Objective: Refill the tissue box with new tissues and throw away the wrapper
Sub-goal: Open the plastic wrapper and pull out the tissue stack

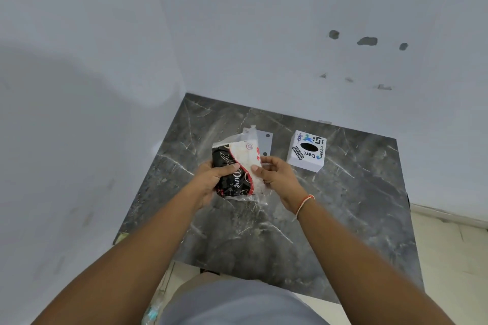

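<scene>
since both hands grip the tissue pack (239, 169), left hand (211, 179) around it, right hand (274, 179) pinching film, i judge it soft, slippery; hold the bulk.

I see the tissue pack (237, 169) held above the tabletop (343, 219) centre, my left hand (211, 179) at its 8 o'clock, right hand (277, 179) at 4. The box (307, 152) stands at 2 o'clock, a flat panel (264, 140) behind the pack at 12.
</scene>
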